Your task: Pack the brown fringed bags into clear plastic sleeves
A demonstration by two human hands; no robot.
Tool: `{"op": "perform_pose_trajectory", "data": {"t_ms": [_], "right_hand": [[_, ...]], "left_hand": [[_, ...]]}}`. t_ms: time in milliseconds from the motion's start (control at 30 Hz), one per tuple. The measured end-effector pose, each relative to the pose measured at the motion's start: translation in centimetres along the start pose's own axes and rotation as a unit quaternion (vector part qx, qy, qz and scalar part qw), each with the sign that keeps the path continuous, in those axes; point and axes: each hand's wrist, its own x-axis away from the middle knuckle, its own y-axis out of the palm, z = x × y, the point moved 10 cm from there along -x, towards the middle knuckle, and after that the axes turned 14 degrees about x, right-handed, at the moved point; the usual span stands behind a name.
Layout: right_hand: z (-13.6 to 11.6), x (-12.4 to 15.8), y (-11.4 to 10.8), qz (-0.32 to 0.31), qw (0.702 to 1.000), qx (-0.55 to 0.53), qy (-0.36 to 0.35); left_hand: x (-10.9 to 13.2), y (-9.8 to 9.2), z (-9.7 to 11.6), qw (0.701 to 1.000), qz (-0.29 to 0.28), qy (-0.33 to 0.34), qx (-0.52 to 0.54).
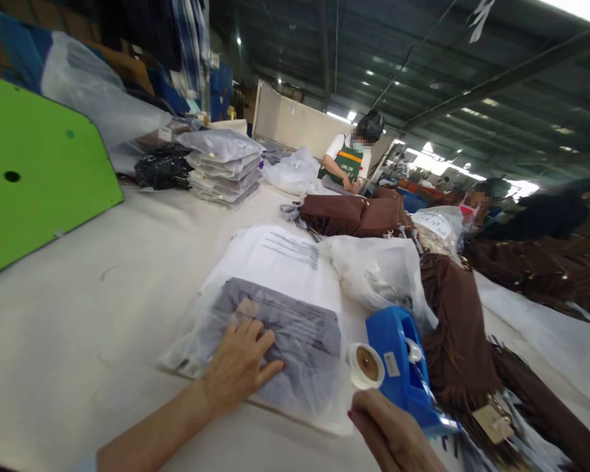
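My left hand (pixel 240 364) lies flat with spread fingers on a clear plastic bag (pixel 302 390). A folded grey garment or bag (pixel 280 308) shows through the plastic, with a small tan tag (pixel 247 307) near my fingertips. White sheeting with dark printed lines (pixel 290 246) extends beyond the grey piece. At the lower right, my right hand (pixel 396 432) is closed, thumb and fingers pressed together; whatever they may hold is hidden. Just beyond it sit a round white tub (pixel 367 365) with a brown inside and a blue tape dispenser (pixel 388 331).
Stacked bagged items (pixel 226 167) stand at the back left, near a green panel (pixel 39 177). Brown fringed pieces (pixel 455 328) and a filled plastic bag (pixel 378 265) lie to the right. A co-worker in a green apron (pixel 348 162) stands across the table; another person is farther right.
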Motion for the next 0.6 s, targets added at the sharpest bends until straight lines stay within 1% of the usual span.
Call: {"op": "perform_pose_trajectory", "data": {"t_ms": [33,67,100,200,267,333,367,467,500,533,567,600], "right_hand": [[-1.1,-2.1,0.0,-0.029,0.998,0.036,-0.031],[-1.4,-4.2,0.3,-0.050,0.996,0.064,-0.044],[-1.2,-6.3,0.7,-0.069,0.993,0.081,-0.044],[1.2,-10.9,2.6,-0.105,0.992,0.075,-0.011],[3.3,-12.5,3.3,-0.102,0.993,0.056,0.024],[4.8,-12.9,3.1,-0.088,0.994,0.031,0.054],[5.2,-12.8,2.7,-0.079,0.995,0.014,0.065],[5.1,-11.0,0.5,-0.055,0.994,-0.034,0.088],[4.8,-10.1,-0.1,-0.055,0.991,-0.081,0.096],[4.2,-9.2,-0.5,-0.058,0.981,-0.156,0.102],[3.3,-8.4,-0.6,-0.065,0.959,-0.256,0.100],[2.3,-7.6,-0.6,-0.073,0.924,-0.365,0.090]], "left_hand": [[0.0,0.1,-0.1,1.000,0.002,-0.001,0.005],[0.1,0.1,-0.2,1.000,0.004,-0.003,0.012],[0.1,0.1,-0.3,1.000,0.006,-0.005,0.019],[0.2,0.3,-0.5,0.999,0.008,-0.008,0.038],[0.2,0.4,-0.7,0.999,0.009,-0.011,0.046],[0.3,0.4,-0.9,0.999,0.010,-0.016,0.048],[0.3,0.5,-0.9,0.999,0.010,-0.019,0.048],[0.5,0.5,-0.9,0.999,0.013,-0.016,0.043],[0.5,0.5,-0.8,0.999,0.015,-0.014,0.041],[0.5,0.5,-0.8,0.999,0.018,-0.012,0.040],[0.5,0.4,-0.8,0.999,0.022,-0.009,0.038],[0.6,0.3,-0.7,0.999,0.026,-0.007,0.037]]}}
